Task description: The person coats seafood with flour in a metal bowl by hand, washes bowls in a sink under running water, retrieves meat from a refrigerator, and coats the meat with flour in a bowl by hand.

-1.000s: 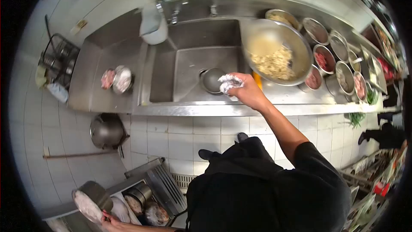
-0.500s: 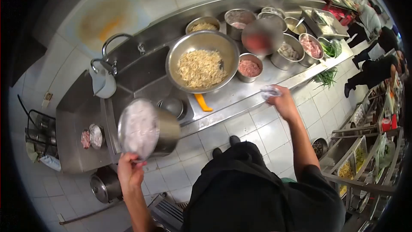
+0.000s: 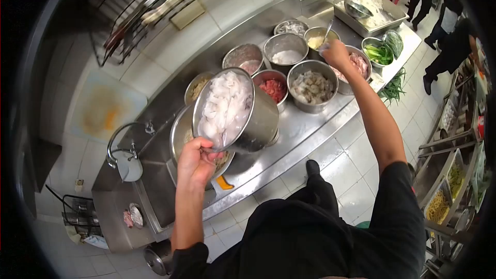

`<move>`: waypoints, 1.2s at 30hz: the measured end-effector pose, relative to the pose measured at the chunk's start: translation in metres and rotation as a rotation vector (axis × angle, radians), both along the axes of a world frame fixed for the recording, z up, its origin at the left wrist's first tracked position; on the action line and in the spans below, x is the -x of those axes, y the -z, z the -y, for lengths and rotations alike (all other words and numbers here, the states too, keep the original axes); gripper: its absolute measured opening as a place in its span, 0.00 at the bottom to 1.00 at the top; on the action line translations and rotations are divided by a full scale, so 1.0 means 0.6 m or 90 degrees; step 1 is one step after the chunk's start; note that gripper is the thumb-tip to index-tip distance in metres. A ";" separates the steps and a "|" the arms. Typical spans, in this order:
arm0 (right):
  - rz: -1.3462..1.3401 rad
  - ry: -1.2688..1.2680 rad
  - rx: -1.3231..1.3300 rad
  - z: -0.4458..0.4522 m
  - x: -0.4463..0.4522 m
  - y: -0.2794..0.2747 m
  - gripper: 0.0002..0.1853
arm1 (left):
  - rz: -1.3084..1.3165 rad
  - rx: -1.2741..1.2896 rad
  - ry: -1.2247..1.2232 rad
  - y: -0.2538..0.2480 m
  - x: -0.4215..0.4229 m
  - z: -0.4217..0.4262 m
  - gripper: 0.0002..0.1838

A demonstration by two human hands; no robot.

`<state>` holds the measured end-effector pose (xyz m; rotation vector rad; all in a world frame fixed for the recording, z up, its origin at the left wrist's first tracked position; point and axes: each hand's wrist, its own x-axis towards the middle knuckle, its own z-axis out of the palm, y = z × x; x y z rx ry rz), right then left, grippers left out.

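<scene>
My left hand (image 3: 196, 164) grips the rim of a steel pot (image 3: 266, 124), tilted toward me and heaped with white, slippery-looking pieces (image 3: 227, 106). Beneath this pot, a large steel bowl (image 3: 178, 129) is partly covered, and an orange handle (image 3: 223, 183) sticks out beside it. My right hand (image 3: 337, 56) reaches to the far row of containers, closed on a crumpled pale wrap (image 3: 324, 48). It is nearest a small pot of yellow paste (image 3: 315, 41) with a spoon in it, and above a pot of raw pink meat (image 3: 360, 64).
Several steel pots line the counter (image 3: 305, 142), including one of shrimp (image 3: 311, 104) and one of red meat (image 3: 273, 89). A tray of white food (image 3: 369, 25) stands at the far end by greens (image 3: 378, 51). The sink faucet (image 3: 116, 144) is left; people (image 3: 449, 46) stand right.
My left hand has carried the pot rightward from the sink to over the large bowl. My right hand has moved forward over the far containers. The view has shifted right along the counter.
</scene>
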<state>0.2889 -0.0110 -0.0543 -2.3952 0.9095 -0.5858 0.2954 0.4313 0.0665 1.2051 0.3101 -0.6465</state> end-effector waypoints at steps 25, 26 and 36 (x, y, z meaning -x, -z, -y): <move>0.149 -0.109 -0.021 0.191 -0.221 -0.085 0.20 | 0.047 -0.035 -0.178 0.045 -0.179 0.283 0.13; 0.098 -0.099 -0.118 0.195 -0.185 -0.140 0.20 | 0.044 -0.032 -0.169 0.048 -0.186 0.297 0.16; 0.234 0.060 -0.119 0.336 0.007 -0.168 0.18 | -0.021 0.026 -0.047 0.132 -0.264 0.461 0.21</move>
